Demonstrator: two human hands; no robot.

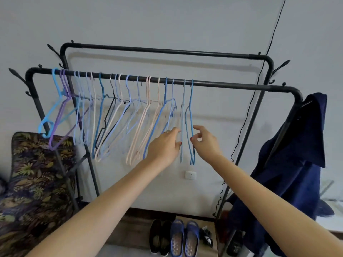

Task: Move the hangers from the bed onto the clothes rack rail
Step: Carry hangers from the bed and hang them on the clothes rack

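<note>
Both hands at the hangers on the front rail of a black clothes rack.

The right hand (205,140) pinches the rightmost blue hanger (191,127) between thumb and fingertips; the left hand (166,145), fingers extended, touches the pale blue hanger (182,127) just beside it. A row of pastel hangers (118,108) hangs along the front rail (232,85); a navy garment (289,164) drapes the rack's right end.

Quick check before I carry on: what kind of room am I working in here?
Most likely a bedroom or dressing corner at home: a black clothes rack full of hangers, a navy garment draped on its end, and shoes lined up on the floor beneath.
</note>
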